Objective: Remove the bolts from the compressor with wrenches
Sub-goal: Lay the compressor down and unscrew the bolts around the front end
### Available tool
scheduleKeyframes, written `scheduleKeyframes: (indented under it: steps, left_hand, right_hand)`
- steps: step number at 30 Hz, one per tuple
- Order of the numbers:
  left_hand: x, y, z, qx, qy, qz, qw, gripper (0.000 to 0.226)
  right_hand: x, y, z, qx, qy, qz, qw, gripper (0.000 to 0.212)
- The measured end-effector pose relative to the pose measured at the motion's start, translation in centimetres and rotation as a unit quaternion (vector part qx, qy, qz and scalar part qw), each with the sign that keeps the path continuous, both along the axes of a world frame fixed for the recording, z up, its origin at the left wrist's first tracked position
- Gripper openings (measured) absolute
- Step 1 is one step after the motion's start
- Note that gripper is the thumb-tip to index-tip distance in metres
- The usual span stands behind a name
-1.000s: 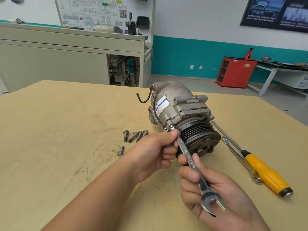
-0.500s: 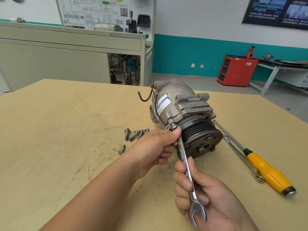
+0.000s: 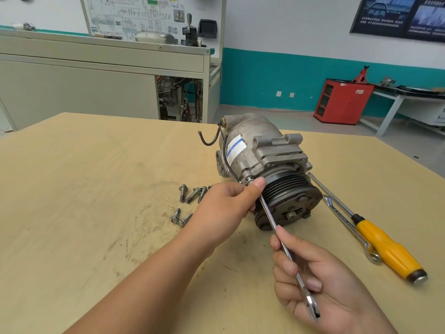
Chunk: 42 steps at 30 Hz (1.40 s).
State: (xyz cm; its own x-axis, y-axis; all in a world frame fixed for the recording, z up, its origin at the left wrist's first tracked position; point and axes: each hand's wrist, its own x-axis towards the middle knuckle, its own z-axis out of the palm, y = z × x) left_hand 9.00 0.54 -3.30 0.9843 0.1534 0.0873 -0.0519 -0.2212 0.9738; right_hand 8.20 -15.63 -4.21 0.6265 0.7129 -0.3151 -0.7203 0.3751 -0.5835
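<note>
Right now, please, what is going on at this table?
A person is working on a compressor that lies on a wooden table. The right hand holds the handle of a wrench, whose far end sits on a bolt at the compressor's flange, beside the pulley. The left hand pinches that end of the wrench at the bolt. Several loose bolts lie on the table to the left of the compressor. A second wrench and a yellow-handled screwdriver lie unused on its right.

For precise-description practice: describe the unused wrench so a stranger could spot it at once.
Start at the compressor on the wooden table. Right of its pulley lies a yellow-handled screwdriver, with the spare wrench alongside. It is bare steel, and no hand holds it.
</note>
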Motion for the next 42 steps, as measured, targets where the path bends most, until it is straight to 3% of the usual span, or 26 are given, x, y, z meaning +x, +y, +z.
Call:
scheduleKeyframes:
  steps: [5, 9, 14, 20, 24, 31, 42]
  left_hand:
    - [0.2, -0.5, -0.1, -0.025, 0.012, -0.013, 1.000, 0.050]
    - [0.2, -0.8, 0.1, -0.091, 0.037, -0.047, 0.994, 0.040]
    - [0.2, -0.8, -0.1, -0.163, 0.039, -0.076, 0.983, 0.037]
    - [0.2, -0.4, -0.2, -0.189, 0.052, -0.104, 0.975, 0.035]
    - [0.1, -0.4, 0.0, -0.201, 0.059, -0.100, 0.973, 0.038]
    - [0.2, -0.4, 0.4, -0.162, 0.084, -0.071, 0.981, 0.038]
    - [0.2, -0.3, -0.2, -0.051, 0.041, -0.019, 0.998, 0.035]
  right_hand:
    - [0.5, -0.4, 0.3, -0.063, -0.016, -0.002, 0.998, 0.024]
    - [0.9, -0.7, 0.7, 0.013, 0.027, 0.043, 0.999, 0.043]
    - [1.2, -1.0, 1.6, 0.115, 0.072, 0.123, 0.983, 0.035]
    - [1.2, -0.8, 1.3, 0.136, 0.089, 0.089, 0.983, 0.024]
    - [0.7, -0.2, 1.2, 0.161, 0.087, 0.058, 0.981, 0.027]
    - [0.5, 0.3, 2.1, 0.148, 0.086, 0.022, 0.985, 0.031]
    - [-0.1, -0.4, 1.8, 0.171, 0.082, 0.003, 0.982, 0.039]
